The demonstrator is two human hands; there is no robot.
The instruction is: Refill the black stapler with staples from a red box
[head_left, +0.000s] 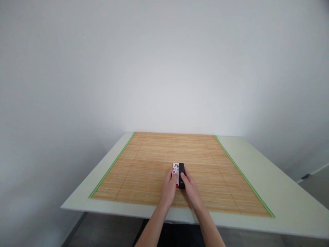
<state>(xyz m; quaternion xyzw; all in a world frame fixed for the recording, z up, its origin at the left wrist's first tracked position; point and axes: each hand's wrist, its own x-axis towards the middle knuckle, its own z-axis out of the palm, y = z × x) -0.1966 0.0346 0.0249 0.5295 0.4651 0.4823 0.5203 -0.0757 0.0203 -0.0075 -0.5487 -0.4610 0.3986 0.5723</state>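
Note:
Near the front middle of the bamboo mat [154,151], my left hand [169,190] is closed around a small white box [176,169] with red and pink print, its thumb lying on top. Right beside it, my right hand [190,188] grips a black oblong case [181,168], its thumb also on the upper face. The box and the case lie side by side, long sides together, pointing away from me. Whether they are joined, or resting on the mat or held just over it, I cannot tell. The fingers on the outer sides are partly hidden.
The mat has green edging [113,164] along its left and right sides and covers the middle of a white table [246,161]. A plain white wall [169,68] rises behind the table's far edge. The table's front edge runs under my forearms.

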